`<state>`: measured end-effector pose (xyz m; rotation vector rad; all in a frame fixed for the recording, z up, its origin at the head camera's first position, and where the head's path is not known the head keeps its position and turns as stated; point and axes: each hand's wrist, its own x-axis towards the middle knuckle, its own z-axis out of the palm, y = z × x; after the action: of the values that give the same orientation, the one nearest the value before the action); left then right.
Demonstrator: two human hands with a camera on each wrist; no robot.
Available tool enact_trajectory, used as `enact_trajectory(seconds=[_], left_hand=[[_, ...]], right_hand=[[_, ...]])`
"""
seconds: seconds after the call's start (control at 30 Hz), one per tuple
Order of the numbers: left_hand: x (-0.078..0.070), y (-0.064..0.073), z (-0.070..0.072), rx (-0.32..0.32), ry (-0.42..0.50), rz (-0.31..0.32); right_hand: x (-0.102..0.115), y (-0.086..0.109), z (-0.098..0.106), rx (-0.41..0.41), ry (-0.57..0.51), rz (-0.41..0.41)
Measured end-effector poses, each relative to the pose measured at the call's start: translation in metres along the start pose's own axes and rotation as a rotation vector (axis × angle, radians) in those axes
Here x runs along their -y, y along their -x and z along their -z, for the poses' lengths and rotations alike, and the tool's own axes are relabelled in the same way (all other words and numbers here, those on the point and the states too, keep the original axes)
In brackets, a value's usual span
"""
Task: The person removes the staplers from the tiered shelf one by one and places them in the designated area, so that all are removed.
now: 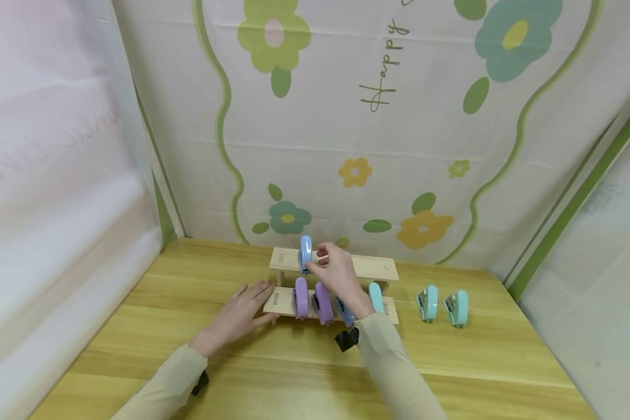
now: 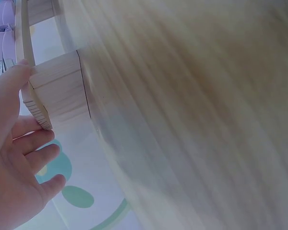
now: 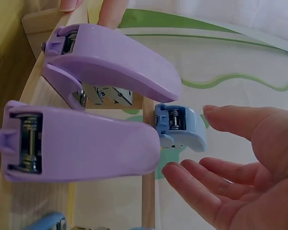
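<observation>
A two-tier wooden stand (image 1: pixel 370 267) holds mini staplers. On the upper board's left stands a light blue stapler (image 1: pixel 305 255), in the right wrist view (image 3: pixel 182 127) beyond two purple ones. My right hand (image 1: pixel 338 274) is beside it, thumb and fingers spread apart; whether the thumb touches it I cannot tell. With thumb and forefinger on opposite edges, my left hand (image 1: pixel 244 312) holds the lower board's left end (image 2: pixel 36 108). The lower board bears a purple stapler (image 1: pixel 301 298), another purple stapler (image 1: pixel 322 303), a blue stapler (image 1: pixel 345 312) partly behind the right wrist, and a mint stapler (image 1: pixel 375 296).
Right of the stand, one mint stapler (image 1: pixel 427 303) and a second mint stapler (image 1: pixel 457 308) stand on the wooden table (image 1: pixel 294 373). A flowered curtain (image 1: pixel 315 128) rises directly behind the stand, with more cloth at both sides.
</observation>
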<state>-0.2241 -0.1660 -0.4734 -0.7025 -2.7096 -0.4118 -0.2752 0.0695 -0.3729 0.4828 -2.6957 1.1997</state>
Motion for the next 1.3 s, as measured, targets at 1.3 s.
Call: enact_trajectory(seconds=[1.3], left_hand=[[0.000,-0.001,-0.001,-0.015,-0.004,-0.019]], right_hand=[[0.012,-0.012,-0.011,0.010,0.072,-0.071]])
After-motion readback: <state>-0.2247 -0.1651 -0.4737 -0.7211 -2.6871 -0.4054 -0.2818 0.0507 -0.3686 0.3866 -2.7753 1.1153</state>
